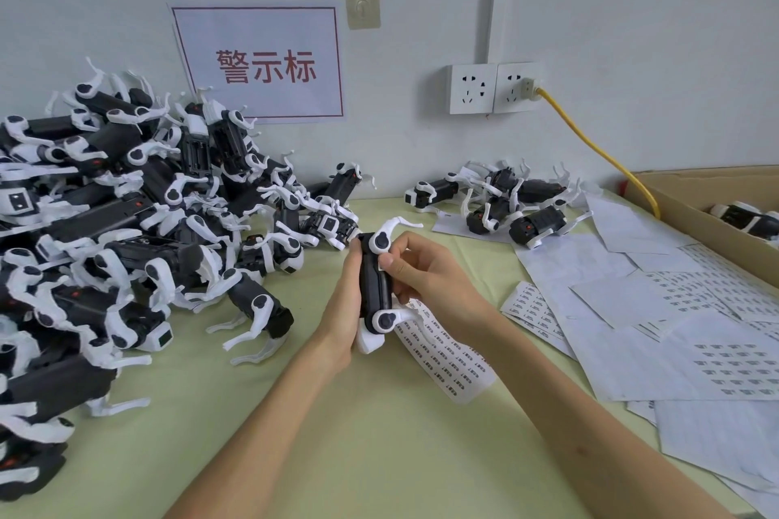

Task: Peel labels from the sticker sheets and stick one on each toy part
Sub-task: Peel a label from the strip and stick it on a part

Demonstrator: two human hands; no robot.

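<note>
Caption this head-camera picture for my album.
A left hand and right hand hold a toy part between a heap of parts and sticker sheets.

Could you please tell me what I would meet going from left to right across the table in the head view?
From the left: pile of toy parts → left hand → held toy part → right hand → loose sticker sheets → cardboard box.

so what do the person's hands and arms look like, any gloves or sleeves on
No gloves on the left hand or the right hand. The left forearm and right forearm are uncovered down to the frame edge, with no sleeve in view. No watch, ring, bracelet or tape shows. The one thumbnail visible looks short and unpainted.
</note>
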